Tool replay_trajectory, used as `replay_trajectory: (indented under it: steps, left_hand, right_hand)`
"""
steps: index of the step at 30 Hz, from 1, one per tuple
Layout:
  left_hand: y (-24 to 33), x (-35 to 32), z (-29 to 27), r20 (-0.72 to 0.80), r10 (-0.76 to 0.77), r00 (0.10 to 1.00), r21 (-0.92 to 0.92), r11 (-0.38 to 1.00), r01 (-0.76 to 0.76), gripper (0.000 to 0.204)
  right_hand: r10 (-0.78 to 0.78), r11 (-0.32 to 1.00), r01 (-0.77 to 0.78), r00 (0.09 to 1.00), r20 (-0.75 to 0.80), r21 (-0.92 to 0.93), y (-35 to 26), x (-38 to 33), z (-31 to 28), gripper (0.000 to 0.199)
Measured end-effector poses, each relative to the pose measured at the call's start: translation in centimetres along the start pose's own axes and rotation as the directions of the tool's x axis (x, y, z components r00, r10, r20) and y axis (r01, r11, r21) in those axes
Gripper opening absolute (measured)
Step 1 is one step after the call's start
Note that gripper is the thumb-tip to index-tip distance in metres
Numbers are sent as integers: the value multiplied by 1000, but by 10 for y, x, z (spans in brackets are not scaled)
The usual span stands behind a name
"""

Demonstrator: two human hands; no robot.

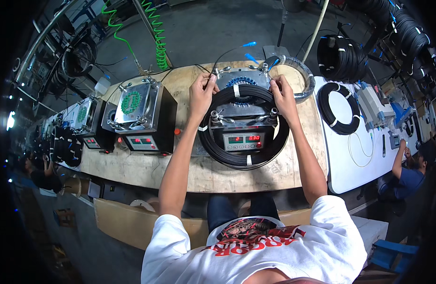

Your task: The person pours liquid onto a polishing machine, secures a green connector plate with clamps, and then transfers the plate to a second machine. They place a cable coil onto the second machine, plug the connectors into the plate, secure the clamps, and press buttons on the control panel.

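Note:
A coil of black cable point(213, 149), bound with white ties, loops around the front of a bench machine point(237, 124) with a metal top, a round blue-toothed fixture and a lit red display. At the coil's upper left my left hand point(203, 93) pinches a strand of the black cable. That strand arcs up to a blue connector point(249, 44) in the air beyond the machine. My right hand point(283, 97) is closed at the coil's upper right, thumb and fingers together on the cable. Another blue connector point(251, 58) shows behind the machine's top. Part of the cable under my fingers is hidden.
Two similar machines with green fixtures point(130, 102) stand to the left on the wooden table point(189, 175). At right, a white table point(341, 165) bears another black coil point(323, 106). Green spiral hoses point(160, 52) hang at the back. A co-worker point(409, 173) sits far right.

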State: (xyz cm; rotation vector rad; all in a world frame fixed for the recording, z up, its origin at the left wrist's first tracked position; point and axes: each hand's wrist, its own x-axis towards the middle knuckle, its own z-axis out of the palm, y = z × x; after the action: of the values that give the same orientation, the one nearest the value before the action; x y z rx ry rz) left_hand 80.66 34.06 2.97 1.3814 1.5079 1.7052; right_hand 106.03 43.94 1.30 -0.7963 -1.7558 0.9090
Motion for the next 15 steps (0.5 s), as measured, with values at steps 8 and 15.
replay_trajectory:
  steps: [8, 15]
  left_hand:
    - [-5, -17, -10, -172, -21, 985, -3, 1000, 21, 31]
    - [-1, -15, -16, -146, -87, 985, 1, 996, 89, 32]
  right_hand:
    - [-37, 996, 39, 999, 16, -85, -16, 22, 8, 15]
    - [172, 906, -226, 969, 177, 359, -40, 45, -4, 32]
